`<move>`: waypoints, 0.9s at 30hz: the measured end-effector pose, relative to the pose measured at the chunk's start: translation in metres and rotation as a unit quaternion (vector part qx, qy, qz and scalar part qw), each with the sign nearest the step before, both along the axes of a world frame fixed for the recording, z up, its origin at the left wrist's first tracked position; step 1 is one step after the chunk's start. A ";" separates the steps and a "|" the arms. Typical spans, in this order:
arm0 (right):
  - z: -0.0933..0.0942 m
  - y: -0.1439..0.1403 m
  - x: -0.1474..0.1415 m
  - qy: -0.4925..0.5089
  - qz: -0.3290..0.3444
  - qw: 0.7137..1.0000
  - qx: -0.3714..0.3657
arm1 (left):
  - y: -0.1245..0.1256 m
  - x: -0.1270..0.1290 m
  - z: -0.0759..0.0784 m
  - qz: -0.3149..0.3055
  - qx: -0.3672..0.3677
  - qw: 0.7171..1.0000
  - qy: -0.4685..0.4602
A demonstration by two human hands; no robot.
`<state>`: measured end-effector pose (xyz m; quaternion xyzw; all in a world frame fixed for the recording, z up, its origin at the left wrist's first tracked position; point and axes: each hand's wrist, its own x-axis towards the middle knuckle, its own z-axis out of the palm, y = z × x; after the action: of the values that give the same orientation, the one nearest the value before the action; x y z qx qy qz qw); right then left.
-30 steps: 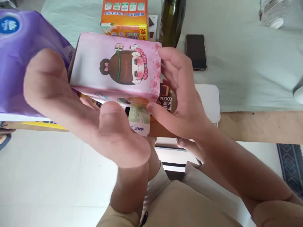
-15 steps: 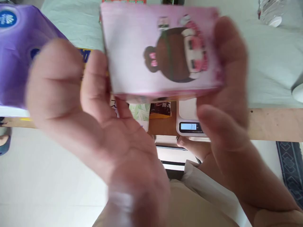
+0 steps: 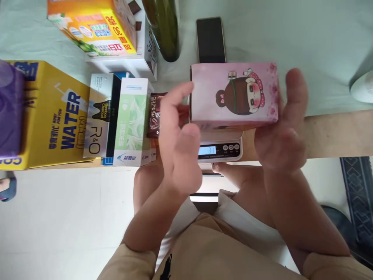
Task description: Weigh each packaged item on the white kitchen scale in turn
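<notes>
1. pink box (image 3: 234, 95): lies flat on the white scale (image 3: 220, 147) at the table edge.
2. right hand (image 3: 284, 128): fingers spread, touching the box's right end.
3. left hand (image 3: 180, 140): open, at its left end, beside a green carton (image 3: 132, 120).

On the pale green cloth (image 3: 305, 46) we see a yellow water carton (image 3: 49, 116), a white R&O box (image 3: 100, 114), a green tissue box (image 3: 132, 120), an orange box (image 3: 93, 25), a dark bottle (image 3: 164, 29) and a black phone (image 3: 210, 39).
</notes>
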<state>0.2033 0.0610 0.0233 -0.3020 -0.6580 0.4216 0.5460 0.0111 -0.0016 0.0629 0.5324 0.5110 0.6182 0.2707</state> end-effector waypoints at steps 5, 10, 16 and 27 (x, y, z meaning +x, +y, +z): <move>-0.028 0.018 0.021 0.008 -0.097 0.995 -0.019 | 0.013 -0.001 -0.015 0.106 0.151 0.982 0.049; -0.025 0.013 0.022 0.003 -0.104 0.994 -0.031 | 0.019 -0.003 -0.025 0.123 0.163 0.978 0.047; -0.018 0.003 0.013 -0.020 -0.089 0.994 -0.054 | 0.016 0.006 -0.028 0.085 0.140 0.986 0.035; -0.019 0.009 -0.006 0.002 -0.060 0.998 0.017 | 0.024 0.013 -0.039 0.076 0.176 0.981 -0.009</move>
<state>0.1978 0.0703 0.0047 -0.3307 -0.6447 0.3775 0.5766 0.0246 0.0222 0.0242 0.5263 0.4303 0.7219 0.1295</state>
